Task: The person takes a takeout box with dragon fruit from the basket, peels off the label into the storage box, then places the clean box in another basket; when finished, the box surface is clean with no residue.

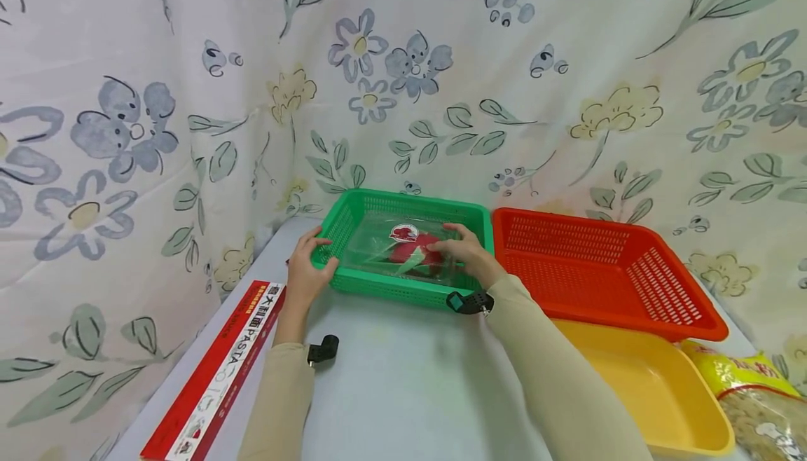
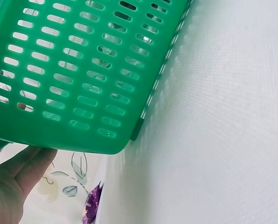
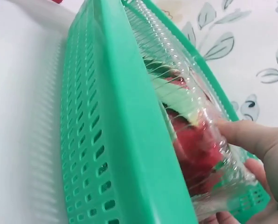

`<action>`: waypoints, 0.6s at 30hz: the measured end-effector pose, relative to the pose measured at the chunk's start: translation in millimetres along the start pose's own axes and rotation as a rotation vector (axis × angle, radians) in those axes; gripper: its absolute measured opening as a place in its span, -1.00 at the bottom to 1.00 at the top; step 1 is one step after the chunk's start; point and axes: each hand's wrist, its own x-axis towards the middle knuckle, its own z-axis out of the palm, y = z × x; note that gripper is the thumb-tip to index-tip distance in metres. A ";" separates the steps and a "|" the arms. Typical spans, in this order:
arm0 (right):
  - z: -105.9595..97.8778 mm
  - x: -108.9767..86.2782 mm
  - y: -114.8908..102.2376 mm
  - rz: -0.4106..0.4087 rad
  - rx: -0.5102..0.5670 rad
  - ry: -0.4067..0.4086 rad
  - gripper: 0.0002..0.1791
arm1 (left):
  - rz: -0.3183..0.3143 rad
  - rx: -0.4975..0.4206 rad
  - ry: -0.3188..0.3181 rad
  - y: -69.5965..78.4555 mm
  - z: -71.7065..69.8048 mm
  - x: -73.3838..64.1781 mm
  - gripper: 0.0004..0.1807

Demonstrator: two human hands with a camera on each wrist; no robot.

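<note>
A clear plastic box [image 1: 368,242] with a round red-and-white sticker lies in the green basket [image 1: 391,284]. Inside it is a red fruit with green scales [image 3: 197,140], like a dragon fruit. My right hand [image 1: 469,254] holds the box at its right end, with the thumb on top and fingers around the edge. At the basket's left end is my left hand [image 1: 309,265], its thumb and fingers spread apart near the rim. In the left wrist view, the fingers [image 2: 34,168] reach up to the basket's end wall.
Right of the green basket stands a red basket [image 1: 567,275], with a yellow tray [image 1: 643,384] in front. A bag of pasta [image 1: 766,405] sits at the far right. A long red pasta box [image 1: 217,370] lies along the left edge. A floral curtain [image 1: 403,97] hangs behind.
</note>
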 end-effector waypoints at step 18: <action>17.7 -4.4 -9.3 -0.210 0.071 0.066 -0.38 | 0.036 -0.012 0.013 -3.6 1.6 1.0 -0.64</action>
